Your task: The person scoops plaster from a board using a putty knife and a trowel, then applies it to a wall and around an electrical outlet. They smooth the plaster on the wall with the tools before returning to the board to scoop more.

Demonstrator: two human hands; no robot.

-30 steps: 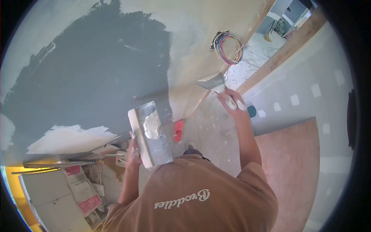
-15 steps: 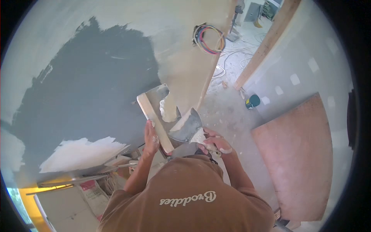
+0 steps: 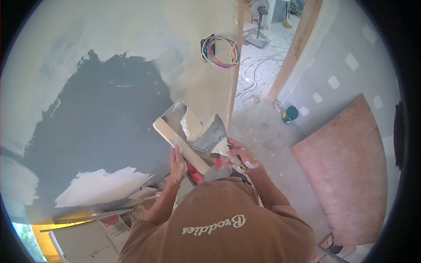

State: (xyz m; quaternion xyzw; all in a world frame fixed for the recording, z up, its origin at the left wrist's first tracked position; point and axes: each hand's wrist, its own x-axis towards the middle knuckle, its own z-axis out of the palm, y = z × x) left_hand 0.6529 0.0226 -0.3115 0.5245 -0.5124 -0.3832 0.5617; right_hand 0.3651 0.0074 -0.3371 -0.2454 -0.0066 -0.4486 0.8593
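Note:
My left hand (image 3: 178, 165) is closed around the wooden bar of a wide plastering blade (image 3: 182, 141), held tilted in front of my chest. A thick ridge of off-white filler (image 3: 190, 126) lies on its steel face. My right hand (image 3: 244, 157) grips a broad putty knife (image 3: 211, 136) by its handle. The knife's steel face rests over the wide blade, its far edge against the filler. More filler (image 3: 221, 147) clings near the knife's neck, and pale smears mark my fingers.
Ahead and left, the wall has a large dark grey patch (image 3: 101, 114) and a white patch (image 3: 103, 186). Coiled wires (image 3: 221, 51) hang from a wall box. A doorway shows cables and a fan (image 3: 258, 22). Right are a green tub (image 3: 290, 114) and a leaning brown board (image 3: 346, 175).
The putty knife has moved left across the wide blade and now meets the filler, where a gap showed before. The view has shifted, bringing the fan further into sight.

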